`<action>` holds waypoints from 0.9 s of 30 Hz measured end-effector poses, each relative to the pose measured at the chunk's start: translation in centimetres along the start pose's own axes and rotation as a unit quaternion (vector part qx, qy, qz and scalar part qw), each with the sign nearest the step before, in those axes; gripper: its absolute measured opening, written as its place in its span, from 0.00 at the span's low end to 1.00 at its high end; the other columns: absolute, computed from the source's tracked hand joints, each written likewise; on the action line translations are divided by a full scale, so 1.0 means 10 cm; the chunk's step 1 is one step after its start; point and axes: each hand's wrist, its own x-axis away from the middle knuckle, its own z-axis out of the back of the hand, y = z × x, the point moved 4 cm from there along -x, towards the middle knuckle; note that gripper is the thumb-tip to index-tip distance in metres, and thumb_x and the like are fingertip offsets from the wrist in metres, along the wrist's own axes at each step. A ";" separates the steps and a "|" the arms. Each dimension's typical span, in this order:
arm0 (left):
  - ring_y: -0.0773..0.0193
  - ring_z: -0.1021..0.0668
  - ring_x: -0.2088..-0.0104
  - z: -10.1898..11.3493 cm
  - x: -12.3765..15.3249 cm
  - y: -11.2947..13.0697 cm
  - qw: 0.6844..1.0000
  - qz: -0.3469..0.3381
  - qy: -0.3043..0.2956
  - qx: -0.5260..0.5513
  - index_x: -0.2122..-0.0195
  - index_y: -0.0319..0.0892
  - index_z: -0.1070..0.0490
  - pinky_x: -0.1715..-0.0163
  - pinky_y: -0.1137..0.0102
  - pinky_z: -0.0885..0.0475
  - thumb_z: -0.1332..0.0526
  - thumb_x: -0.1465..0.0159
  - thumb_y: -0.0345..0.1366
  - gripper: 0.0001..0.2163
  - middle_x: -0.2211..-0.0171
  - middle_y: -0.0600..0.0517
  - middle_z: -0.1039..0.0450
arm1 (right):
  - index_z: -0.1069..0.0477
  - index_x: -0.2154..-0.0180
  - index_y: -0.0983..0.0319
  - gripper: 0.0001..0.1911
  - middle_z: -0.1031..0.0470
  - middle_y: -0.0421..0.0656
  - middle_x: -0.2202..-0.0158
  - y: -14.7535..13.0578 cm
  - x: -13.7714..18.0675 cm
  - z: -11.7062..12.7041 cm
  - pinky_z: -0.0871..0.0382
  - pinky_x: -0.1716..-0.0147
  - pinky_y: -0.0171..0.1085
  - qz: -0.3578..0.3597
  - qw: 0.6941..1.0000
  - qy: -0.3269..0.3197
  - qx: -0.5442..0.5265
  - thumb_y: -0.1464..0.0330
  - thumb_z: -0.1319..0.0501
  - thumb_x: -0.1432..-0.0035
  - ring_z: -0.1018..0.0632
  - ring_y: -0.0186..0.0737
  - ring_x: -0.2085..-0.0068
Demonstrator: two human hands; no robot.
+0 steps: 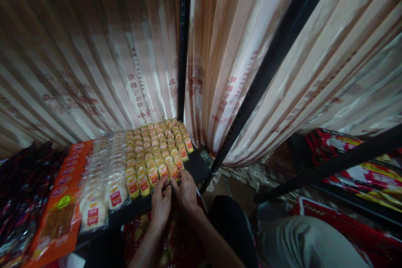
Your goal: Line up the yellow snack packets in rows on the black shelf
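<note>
Rows of small yellow packets with red labels [157, 146] fill the right part of a low black shelf [197, 167]. My left hand [161, 205] and my right hand [186, 190] meet at the shelf's front edge, fingertips curled onto the nearest yellow packets [168, 171]. Both hands are closed around the front row; which packet each one grips is hard to tell in the dim light.
White round packets [103, 180] lie left of the yellow ones, then orange packs [63, 209] and dark bags [21, 192]. Black shelf posts [184, 50] stand before a printed curtain [94, 58]. Red-and-yellow packages [361, 176] lie at right. My knee [301, 238] is below.
</note>
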 end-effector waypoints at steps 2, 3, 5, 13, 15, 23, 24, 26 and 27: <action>0.60 0.26 0.55 0.00 0.00 0.00 1.000 -0.001 -0.002 -0.002 0.57 0.41 0.28 0.53 0.63 0.31 0.44 0.47 0.36 0.16 0.54 0.45 0.28 | 0.33 0.59 0.63 0.11 0.29 0.48 0.64 0.02 0.00 -0.02 0.33 0.61 0.41 0.007 1.000 0.006 -0.010 0.65 0.43 0.45 0.28 0.43 0.62; 0.60 0.26 0.55 0.00 0.00 0.00 1.000 0.001 -0.003 -0.002 0.57 0.41 0.28 0.53 0.62 0.31 0.44 0.47 0.36 0.16 0.54 0.45 0.28 | 0.34 0.59 0.62 0.11 0.29 0.48 0.63 0.03 -0.01 -0.02 0.33 0.61 0.42 0.009 1.000 0.007 -0.018 0.65 0.43 0.45 0.29 0.43 0.62; 0.60 0.25 0.56 0.00 0.00 0.00 1.000 0.004 -0.002 0.001 0.57 0.41 0.28 0.54 0.62 0.30 0.45 0.47 0.36 0.16 0.54 0.45 0.28 | 0.35 0.60 0.62 0.10 0.30 0.47 0.63 0.04 -0.02 -0.02 0.33 0.62 0.41 0.005 0.999 0.008 -0.036 0.66 0.43 0.45 0.29 0.43 0.62; 0.61 0.25 0.57 0.02 -0.01 0.00 1.000 0.009 0.002 0.004 0.59 0.41 0.28 0.54 0.64 0.30 0.44 0.48 0.35 0.15 0.57 0.46 0.27 | 0.37 0.69 0.59 0.03 0.35 0.42 0.68 0.05 0.00 -0.05 0.33 0.67 0.37 -0.009 0.997 -0.002 -0.075 0.72 0.46 0.45 0.30 0.39 0.67; 0.61 0.25 0.58 0.02 -0.01 -0.01 1.000 0.017 -0.001 0.007 0.59 0.41 0.28 0.55 0.64 0.30 0.45 0.48 0.35 0.15 0.58 0.46 0.27 | 0.36 0.70 0.59 0.05 0.35 0.43 0.68 0.03 0.00 -0.05 0.33 0.67 0.37 0.001 0.998 -0.013 -0.068 0.73 0.48 0.44 0.30 0.39 0.67; 0.60 0.24 0.59 0.00 -0.03 -0.03 1.000 0.021 -0.008 0.003 0.58 0.38 0.28 0.55 0.62 0.30 0.46 0.48 0.36 0.17 0.58 0.44 0.27 | 0.34 0.69 0.59 0.04 0.34 0.43 0.67 0.00 0.00 -0.04 0.35 0.61 0.39 0.017 1.000 -0.013 -0.015 0.71 0.45 0.43 0.31 0.41 0.63; 0.60 0.24 0.59 0.00 -0.04 -0.03 1.000 0.021 -0.008 0.002 0.58 0.39 0.28 0.55 0.62 0.30 0.46 0.48 0.36 0.17 0.58 0.44 0.27 | 0.34 0.69 0.59 0.04 0.34 0.42 0.68 0.01 0.00 -0.05 0.35 0.62 0.38 0.016 1.000 -0.019 -0.016 0.71 0.46 0.43 0.31 0.40 0.64; 0.60 0.25 0.59 0.00 -0.04 -0.05 1.000 0.017 -0.006 0.002 0.59 0.40 0.28 0.56 0.63 0.29 0.46 0.48 0.36 0.17 0.58 0.45 0.27 | 0.34 0.69 0.60 0.05 0.33 0.42 0.68 0.02 0.01 -0.08 0.36 0.62 0.38 0.015 0.999 -0.028 -0.021 0.71 0.47 0.42 0.31 0.39 0.65; 0.60 0.25 0.59 0.00 -0.04 -0.05 1.000 0.013 -0.004 0.001 0.59 0.40 0.28 0.55 0.63 0.30 0.46 0.48 0.35 0.16 0.58 0.45 0.27 | 0.34 0.69 0.60 0.05 0.33 0.42 0.69 0.02 0.02 -0.09 0.36 0.62 0.37 0.016 0.999 -0.032 -0.023 0.71 0.47 0.42 0.31 0.39 0.65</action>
